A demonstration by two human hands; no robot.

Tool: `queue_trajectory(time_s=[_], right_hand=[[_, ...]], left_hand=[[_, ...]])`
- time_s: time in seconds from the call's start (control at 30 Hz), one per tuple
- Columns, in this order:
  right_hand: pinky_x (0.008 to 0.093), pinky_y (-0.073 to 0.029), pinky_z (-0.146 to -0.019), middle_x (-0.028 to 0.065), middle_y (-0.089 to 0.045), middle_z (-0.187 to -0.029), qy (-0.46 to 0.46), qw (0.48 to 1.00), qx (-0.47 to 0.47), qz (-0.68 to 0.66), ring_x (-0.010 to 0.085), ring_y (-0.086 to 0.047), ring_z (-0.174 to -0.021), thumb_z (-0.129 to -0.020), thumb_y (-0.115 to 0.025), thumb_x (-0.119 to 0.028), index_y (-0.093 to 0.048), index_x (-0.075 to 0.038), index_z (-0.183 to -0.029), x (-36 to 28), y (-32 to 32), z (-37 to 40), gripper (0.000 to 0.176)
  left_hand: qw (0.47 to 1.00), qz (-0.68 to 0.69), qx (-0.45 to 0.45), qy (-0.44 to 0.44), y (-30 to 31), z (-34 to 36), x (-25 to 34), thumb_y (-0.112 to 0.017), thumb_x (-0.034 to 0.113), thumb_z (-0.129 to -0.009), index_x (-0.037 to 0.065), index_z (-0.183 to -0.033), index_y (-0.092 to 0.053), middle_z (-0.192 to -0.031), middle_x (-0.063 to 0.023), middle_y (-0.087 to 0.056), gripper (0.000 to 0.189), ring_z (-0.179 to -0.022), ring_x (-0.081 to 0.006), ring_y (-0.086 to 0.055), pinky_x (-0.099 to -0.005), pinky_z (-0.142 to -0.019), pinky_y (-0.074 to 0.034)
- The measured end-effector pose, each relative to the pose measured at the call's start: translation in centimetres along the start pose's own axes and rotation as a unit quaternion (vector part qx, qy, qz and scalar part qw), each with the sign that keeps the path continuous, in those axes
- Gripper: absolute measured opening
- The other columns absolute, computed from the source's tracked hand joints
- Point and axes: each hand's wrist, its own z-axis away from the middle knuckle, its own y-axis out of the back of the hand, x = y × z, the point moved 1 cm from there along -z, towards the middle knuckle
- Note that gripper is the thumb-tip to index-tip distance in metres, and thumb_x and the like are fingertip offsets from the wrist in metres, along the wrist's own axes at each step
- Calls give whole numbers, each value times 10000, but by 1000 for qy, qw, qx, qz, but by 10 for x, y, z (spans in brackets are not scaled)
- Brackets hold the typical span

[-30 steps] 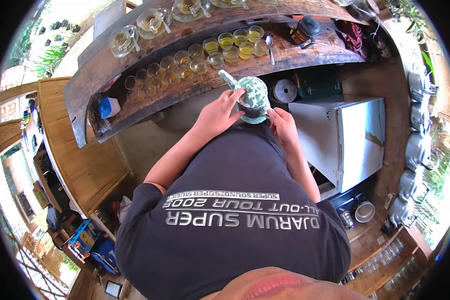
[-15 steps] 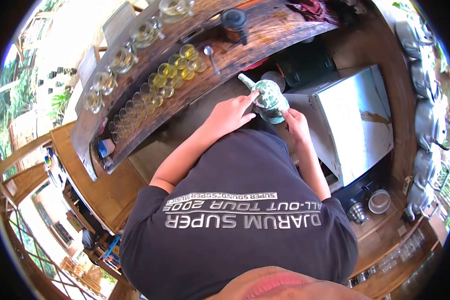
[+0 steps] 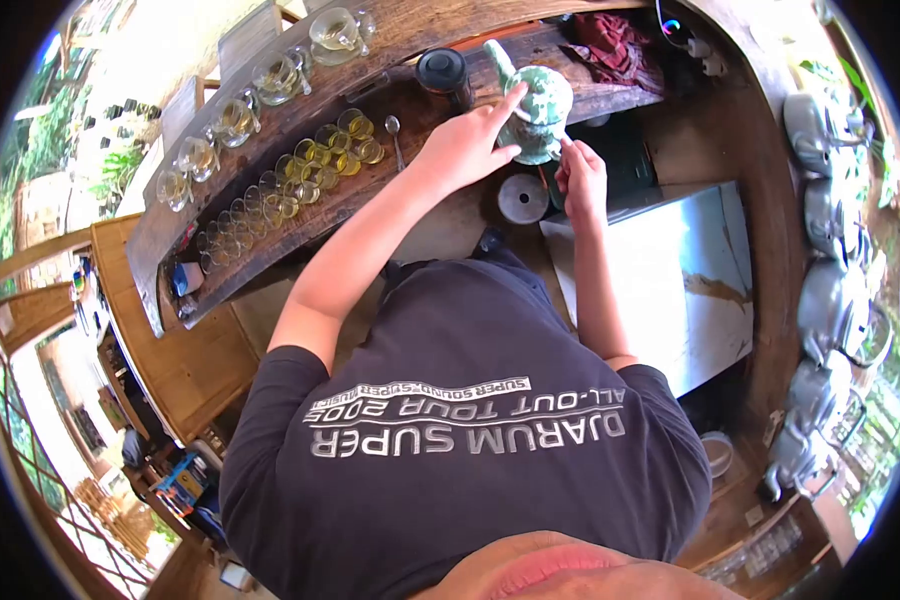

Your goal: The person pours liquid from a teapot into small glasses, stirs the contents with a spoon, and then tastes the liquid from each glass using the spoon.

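In the head view, you held a mottled green-and-white teapot (image 3: 540, 100) in front of you at the near side of the wooden counter (image 3: 395, 52), its spout pointing forward and to your left. Your right hand (image 3: 582, 180) was curled narrow at the pot's handle side, hiding most of its grip. Your left hand (image 3: 465, 148) was spread fairly wide, forefinger against the lid and thumb near the lower body. Whether the base touched the counter, I could not tell. A dark-lidded jar (image 3: 442, 72) stood near the spout; a teaspoon (image 3: 395, 140) and rows of small glasses (image 3: 346, 163) lay farther left. The step looked like two-handed handling; any move called for a steady lid and a level pot.
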Motion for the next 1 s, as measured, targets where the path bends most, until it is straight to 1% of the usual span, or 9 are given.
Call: queue_trajectory(time_s=[0.07, 0.13, 0.27, 0.63, 0.73, 0.77, 0.8, 0.93, 1.0], right_hand=[[252, -358, -475, -50, -547, -671, 19, 999, 3, -29, 60, -511, -535, -1130, -741, -274, -595, -144, -777, 10, -10, -28, 404], [257, -365, -462, -42, -559, -675, 38, 998, -2, -54, 65, -506, -522, -1134, -735, -269, -604, -142, -790, 29, -18, -60, 390], [273, -372, -457, -43, -523, -686, 53, 996, 5, -71, 84, -493, -516, -1137, -710, -247, -591, -145, -790, 49, -27, -106, 381], [278, -457, -544, -13, -565, -757, 44, 998, -36, -37, 112, -581, -618, -1175, -674, -279, -595, -116, -862, 50, -28, -132, 361], [296, -514, -625, 42, -667, -996, 79, 996, -26, 16, 137, -626, -735, -1163, -702, -292, -680, -53, -1168, 55, -25, -119, 239], [291, -549, -679, 54, -688, -1149, 83, 996, -6, 19, 134, -664, -832, -1165, -697, -277, -595, -40, -1441, 59, -22, -109, 378], [291, -558, -679, 61, -682, -1140, 96, 995, 38, 13, 136, -678, -837, -1166, -682, -254, -540, -45, -1496, 60, -23, -95, 415], [263, -502, -595, 42, -621, -1029, 51, 992, 114, 19, 100, -587, -714, -1150, -635, -126, -558, -72, -1346, 108, 6, -52, 217], [282, -474, -554, 12, -617, -906, -11, 995, 89, 45, 99, -587, -683, -1102, -648, -108, -613, -93, -1241, 143, 15, -36, 144]], left_hand=[[996, 10, 66, -54, -15, -25, -25, -852, 273, -990, 197, -1834, -189, -1329, -257, -765, 1075, -1109, -454, -785, -536, -934, -647], [994, 1, 94, -47, -26, -44, -41, -861, 271, -973, 224, -1847, -136, -1183, -236, -780, 1136, -964, -437, -800, -551, -844, -647], [998, -7, 27, 63, -30, -74, -48, -864, 269, -979, 186, -1843, -63, -1251, -309, -757, 1181, -1071, -483, -789, -570, -938, -642], [990, 1, 57, 128, -28, -86, -40, -833, 344, -987, 167, -1857, -47, -1081, -308, -768, 1186, -885, -452, -802, -559, -784, -658], [993, 16, 63, 93, -22, -42, -27, -825, 315, -996, 176, -1853, -132, -1110, -273, -763, 1111, -911, -448, -793, -547, -809, -654], [994, 51, 75, 63, -20, -16, -25, -818, 299, -1002, 180, -1841, -195, -1158, -254, -774, 1052, -949, -440, -798, -542, -824, -654], [992, 85, 88, 33, -20, 12, -24, -811, 283, -1008, 184, -1829, -258, -1207, -234, -784, 995, -988, -432, -802, -537, -840, -655], [973, 177, 127, 77, -47, 132, -45, -812, 272, -1012, 196, -1754, -436, -1348, -172, -800, 835, -1123, -385, -809, -518, -899, -645], [969, 128, 142, 157, -79, 196, -79, -821, 251, -1008, 182, -1745, -449, -1318, -151, -811, 828, -1021, -352, -815, -482, -884, -642]])
